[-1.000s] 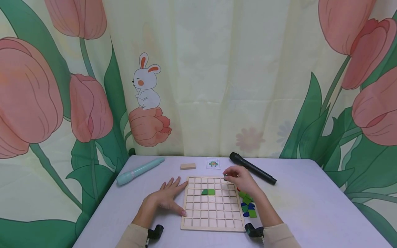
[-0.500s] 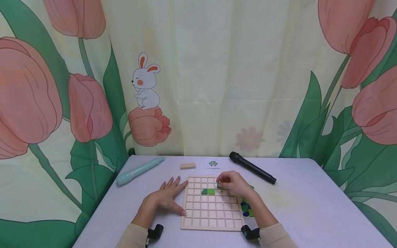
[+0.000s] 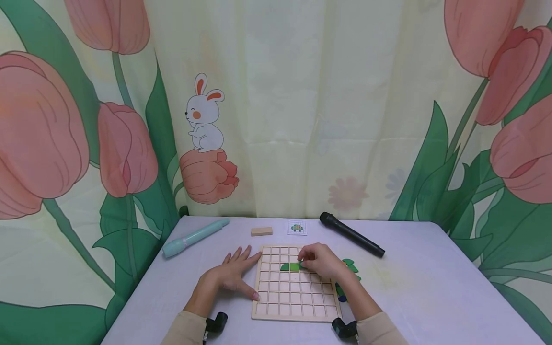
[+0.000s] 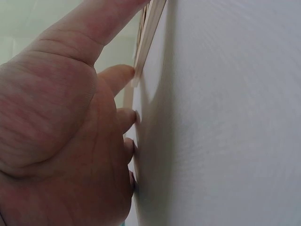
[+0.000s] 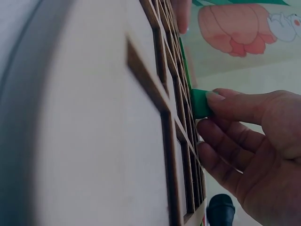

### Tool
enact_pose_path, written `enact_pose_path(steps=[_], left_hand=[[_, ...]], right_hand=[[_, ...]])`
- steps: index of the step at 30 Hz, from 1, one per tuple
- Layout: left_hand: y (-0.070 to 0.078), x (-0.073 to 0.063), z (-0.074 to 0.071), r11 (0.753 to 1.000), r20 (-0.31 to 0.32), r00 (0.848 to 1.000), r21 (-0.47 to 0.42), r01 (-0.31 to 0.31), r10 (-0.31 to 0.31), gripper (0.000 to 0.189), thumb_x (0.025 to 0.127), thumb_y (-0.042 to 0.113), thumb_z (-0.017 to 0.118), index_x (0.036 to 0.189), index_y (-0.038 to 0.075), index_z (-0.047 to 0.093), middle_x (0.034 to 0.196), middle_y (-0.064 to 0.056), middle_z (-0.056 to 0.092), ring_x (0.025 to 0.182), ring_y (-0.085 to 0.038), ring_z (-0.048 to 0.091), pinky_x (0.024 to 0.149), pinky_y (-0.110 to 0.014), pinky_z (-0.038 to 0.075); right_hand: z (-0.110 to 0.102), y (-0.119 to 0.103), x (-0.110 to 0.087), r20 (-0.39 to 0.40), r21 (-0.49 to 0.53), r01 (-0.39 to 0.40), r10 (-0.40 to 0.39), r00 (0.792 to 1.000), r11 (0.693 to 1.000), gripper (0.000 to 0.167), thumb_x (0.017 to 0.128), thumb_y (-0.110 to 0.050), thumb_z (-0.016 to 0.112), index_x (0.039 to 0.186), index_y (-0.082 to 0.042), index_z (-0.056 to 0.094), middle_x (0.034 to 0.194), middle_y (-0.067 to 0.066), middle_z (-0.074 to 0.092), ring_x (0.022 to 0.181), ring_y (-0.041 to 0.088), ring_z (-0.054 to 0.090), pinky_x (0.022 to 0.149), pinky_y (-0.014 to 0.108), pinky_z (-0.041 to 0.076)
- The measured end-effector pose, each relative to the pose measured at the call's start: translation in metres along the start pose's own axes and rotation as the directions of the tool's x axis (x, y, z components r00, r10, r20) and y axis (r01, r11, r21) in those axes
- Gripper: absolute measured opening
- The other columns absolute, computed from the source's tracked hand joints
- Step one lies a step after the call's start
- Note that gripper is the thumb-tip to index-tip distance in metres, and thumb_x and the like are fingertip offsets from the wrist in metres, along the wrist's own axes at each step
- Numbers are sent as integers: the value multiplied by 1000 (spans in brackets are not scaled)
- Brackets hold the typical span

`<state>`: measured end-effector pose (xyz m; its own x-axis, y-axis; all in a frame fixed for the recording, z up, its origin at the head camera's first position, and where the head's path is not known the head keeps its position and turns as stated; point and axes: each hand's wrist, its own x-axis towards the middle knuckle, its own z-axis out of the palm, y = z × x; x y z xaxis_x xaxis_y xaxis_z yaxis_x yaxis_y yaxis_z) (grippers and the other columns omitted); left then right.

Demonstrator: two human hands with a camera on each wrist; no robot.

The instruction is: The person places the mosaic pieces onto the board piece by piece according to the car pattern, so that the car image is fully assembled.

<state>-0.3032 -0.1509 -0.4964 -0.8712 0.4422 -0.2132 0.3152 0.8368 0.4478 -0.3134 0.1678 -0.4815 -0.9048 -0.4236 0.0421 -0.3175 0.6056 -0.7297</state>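
Note:
My left hand [image 3: 235, 273] lies spread beside the wooden grid board [image 3: 282, 310], its thumb and index fingertips at the board's left edge. In the left wrist view the palm [image 4: 61, 141] shows, with the other fingertips down on the white tabletop. My right hand [image 3: 323, 261] pinches a small green tile [image 5: 201, 103] between thumb and index finger, close over the board's upper middle. To the left of that tile, two tiles sit in adjoining cells: a dark green rounded one [image 3: 285, 267] and a light green square [image 3: 294, 267].
Several loose green and blue tiles [image 3: 350, 264] lie right of the board, partly behind my right forearm. Beyond the board are a small wooden block [image 3: 261, 231], a pattern card [image 3: 297, 227] and a black microphone [image 3: 351, 234]. A teal tube-shaped object [image 3: 195, 238] lies at the back left.
My right hand has moved left and toward me over the board with the green tile, coming beside the light green square. My left hand has stayed in place.

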Motion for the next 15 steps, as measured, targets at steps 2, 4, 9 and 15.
enact_pose_path(steps=[2, 4, 9, 15], left_hand=[[0, 0, 0, 1000, 1, 1000, 0, -4, 4, 127, 62, 71, 89, 166, 31, 28, 176, -13, 10, 163, -40, 2, 129, -64, 3], [0, 0, 0, 1000, 2, 1000, 1, -5, 5, 126, 62, 71, 89, 166, 30, 29, 176, -13, 10, 163, -40, 2, 129, -64, 3], [1, 0, 0, 1000, 2, 1000, -2, 0, 0, 126, 62, 71, 89, 165, 31, 29, 176, -13, 11, 163, -39, 2, 129, -64, 3], [2, 0, -1, 1000, 2, 1000, -2, 7, -7, 127, 61, 71, 89, 165, 31, 29, 176, -13, 11, 163, -39, 2, 129, -64, 3]], right_hand=[[0, 0, 0, -2, -5, -5, 5, 1000, 1000, 10, 95, -3, 72, 97, -11, 76, 82, -3, 63, 78, 14, 54, 70, 26, 45], [0, 1, 0, -3, -8, -7, 7, 1000, 1000, 10, 95, -3, 72, 97, -12, 76, 82, -3, 63, 79, 15, 55, 70, 26, 45], [0, 2, -1, 0, -22, 8, -8, 1000, 1000, 10, 94, -1, 72, 96, -10, 75, 82, -2, 65, 78, 16, 55, 69, 27, 45], [0, 3, 0, -6, -31, 6, -6, 1000, 999, 9, 93, -2, 73, 93, -11, 75, 82, -3, 66, 76, 15, 56, 68, 26, 46]])
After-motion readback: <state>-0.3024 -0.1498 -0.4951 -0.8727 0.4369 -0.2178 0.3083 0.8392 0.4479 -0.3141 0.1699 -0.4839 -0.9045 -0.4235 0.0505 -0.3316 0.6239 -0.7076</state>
